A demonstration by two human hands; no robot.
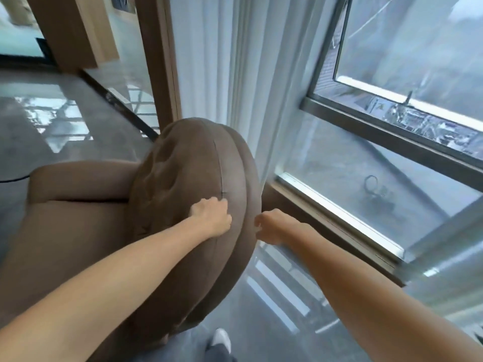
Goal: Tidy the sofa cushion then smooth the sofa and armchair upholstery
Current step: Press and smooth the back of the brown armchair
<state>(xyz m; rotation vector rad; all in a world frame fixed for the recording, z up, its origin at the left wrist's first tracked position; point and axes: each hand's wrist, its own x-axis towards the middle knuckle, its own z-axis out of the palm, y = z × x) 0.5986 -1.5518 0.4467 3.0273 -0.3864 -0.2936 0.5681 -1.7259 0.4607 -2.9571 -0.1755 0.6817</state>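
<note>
A brown upholstered armchair (78, 231) fills the lower left of the head view. Its rounded, tufted backrest (193, 163) rises in the middle, seen from behind and above. My left hand (211, 218) lies on the top of the backrest near a seam, fingers curled against the fabric. My right hand (269, 227) is at the backrest's rear edge, fingers bent and pinching the fabric there. The sofa and its cushion are out of view.
A white sheer curtain (235, 74) hangs just behind the chair. A window with a dark frame (392, 131) and a low sill (339, 215) is to the right. Glossy grey floor (65, 121) surrounds the chair. My shoe (222, 338) shows at the bottom.
</note>
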